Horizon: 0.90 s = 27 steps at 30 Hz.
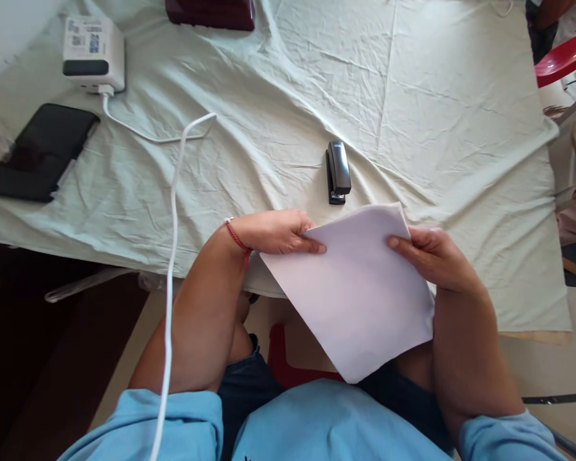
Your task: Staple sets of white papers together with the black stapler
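White paper sheets (355, 294) are held between my two hands, tilted over the table's front edge and my lap. My left hand (285, 234) pinches the upper left edge, thumb on top and fingers underneath. At the right edge, my right hand (427, 253) grips the paper the same way, its thumb on the face. How many sheets there are, I cannot tell. Just beyond the paper's top edge a black stapler (338, 173) rests on the cloth, apart from both hands.
A pale green cloth (278, 115) covers the table. On the left lie a black phone (43, 153) and a white box-shaped device (93, 54) with a white cable (173, 224) running towards me. A dark red object (211, 13) stands at the back; a red chair (566, 57) is at right.
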Motion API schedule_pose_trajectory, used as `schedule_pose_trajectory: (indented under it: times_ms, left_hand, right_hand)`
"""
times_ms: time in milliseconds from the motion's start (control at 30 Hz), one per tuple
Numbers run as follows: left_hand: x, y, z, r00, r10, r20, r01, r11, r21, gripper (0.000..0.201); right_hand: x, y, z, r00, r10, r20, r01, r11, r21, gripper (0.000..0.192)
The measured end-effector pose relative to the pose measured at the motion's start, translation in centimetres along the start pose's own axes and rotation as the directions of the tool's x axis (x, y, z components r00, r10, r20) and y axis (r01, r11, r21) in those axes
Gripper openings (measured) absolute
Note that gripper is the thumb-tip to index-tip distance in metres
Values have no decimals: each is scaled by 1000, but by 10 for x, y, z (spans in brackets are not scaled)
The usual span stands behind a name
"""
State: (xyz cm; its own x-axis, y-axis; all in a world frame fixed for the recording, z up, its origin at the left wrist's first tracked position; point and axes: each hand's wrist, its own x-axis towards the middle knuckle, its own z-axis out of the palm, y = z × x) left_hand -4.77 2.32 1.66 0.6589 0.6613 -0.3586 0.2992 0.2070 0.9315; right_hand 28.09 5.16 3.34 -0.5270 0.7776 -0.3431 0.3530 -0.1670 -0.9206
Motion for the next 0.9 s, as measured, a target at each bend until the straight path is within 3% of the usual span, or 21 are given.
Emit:
schedule_pose_trajectory:
  times_ms: [67, 133, 233, 333, 633, 800, 900]
  left_hand:
    - [0, 2, 0, 996, 8, -87, -14, 998, -67, 20]
    - [0, 5, -1, 968, 11, -249, -26, 998, -55, 21]
    - [2, 8, -1, 864, -6, -504, 6, 1000, -1, 25]
    - [9, 6, 0, 758, -40, -651, 33, 999, -23, 27]
    - [29, -1, 8, 582, 25, -813, 98, 990, 101, 39]
    - [34, -3, 12, 543, 69, -837, 87, 987, 138, 40]
    - [36, -7, 12, 538, 103, -836, 89, 980, 178, 24]
  right_hand:
    - [2, 1, 2, 993, 90, -72, -87, 995, 42, 38]
    - [3, 0, -2, 974, 188, -130, -175, 979, 102, 40]
    - [3, -3, -11, 923, 321, -213, -292, 943, 157, 39]
    - [3, -2, -17, 873, 407, -267, -369, 911, 182, 33]
    - [9, 1, -21, 793, 486, -367, -435, 874, 219, 18]
    - [12, 3, -23, 787, 492, -371, -441, 870, 220, 17]
    - [12, 4, -24, 810, 463, -361, -421, 887, 192, 22]
